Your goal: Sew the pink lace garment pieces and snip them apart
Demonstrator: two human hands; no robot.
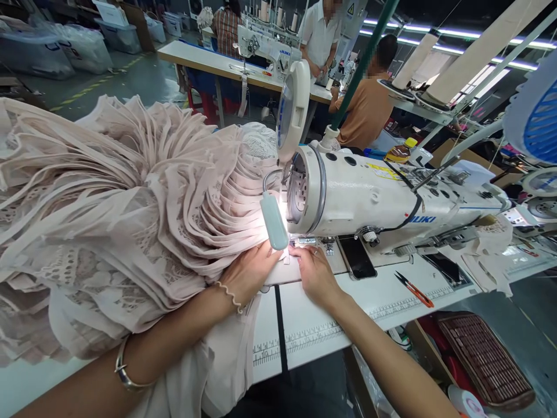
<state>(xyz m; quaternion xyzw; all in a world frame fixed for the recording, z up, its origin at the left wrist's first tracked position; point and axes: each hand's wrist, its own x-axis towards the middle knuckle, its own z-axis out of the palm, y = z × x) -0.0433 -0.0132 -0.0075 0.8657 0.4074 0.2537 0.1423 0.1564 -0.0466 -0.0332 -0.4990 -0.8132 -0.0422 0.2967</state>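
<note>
Beside the needle area of a white sewing machine (pixel 369 191), my left hand (pixel 252 270) presses its fingers together on pale beige lace fabric (pixel 174 191). Its fingertips are partly behind a small pale-green lamp (pixel 274 220) that lights the spot. My right hand (pixel 315 276) lies just right of the needle, thumb and forefinger closed; what they grip is too small to tell. Between the two hands shows a small white strip (pixel 286 257). The fabric is heaped in many layers left of the machine, and part hangs over the table's front edge.
A phone (pixel 357 258) and orange-handled thread snips (pixel 414 289) lie right of my right hand. A measuring scale (pixel 300 337) runs along the table edge. A brown woven tray (pixel 485 357) is below right. Thread cones (pixel 415 58) and a blue fan (pixel 537 116) stand overhead; several people work behind.
</note>
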